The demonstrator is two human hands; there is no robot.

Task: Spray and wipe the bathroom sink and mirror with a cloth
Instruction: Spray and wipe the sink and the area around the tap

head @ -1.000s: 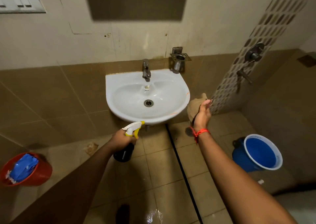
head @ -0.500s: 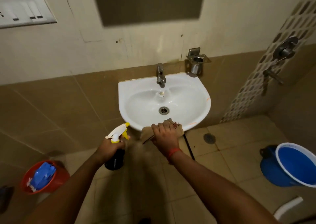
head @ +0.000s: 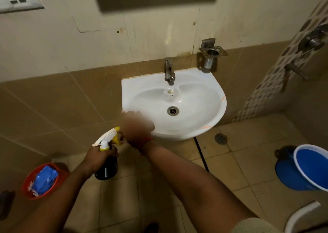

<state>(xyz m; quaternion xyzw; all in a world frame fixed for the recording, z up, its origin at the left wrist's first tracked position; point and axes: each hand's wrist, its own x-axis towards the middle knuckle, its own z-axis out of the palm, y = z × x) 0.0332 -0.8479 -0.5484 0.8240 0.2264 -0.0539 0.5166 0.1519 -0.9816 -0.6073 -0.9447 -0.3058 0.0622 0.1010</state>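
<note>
A white wall-hung sink (head: 213, 85) with a chrome tap (head: 169, 69) sits at the centre. My right hand (head: 137, 128), blurred by motion, lies on the sink's front-left rim; the tan cloth it holds is hidden under it. My left hand (head: 99, 155) grips a black spray bottle (head: 106, 168) with a white and yellow trigger head, just left of and below the sink, nozzle pointing up and right. The mirror is out of view; only a dark shadow shows on the wall above.
A red bucket (head: 26, 188) with a blue item stands on the floor at left, and a blue bucket (head: 287, 172) at right. A steel tumbler holder (head: 211, 57) hangs right of the tap. Shower valves (head: 312, 41) are far right. A floor drain (head: 221, 138) lies under the sink.
My right hand carried the cloth from beside the sink's right edge onto the front rim, then swept it left along the rim. The left hand kept hold of the spray bottle.
</note>
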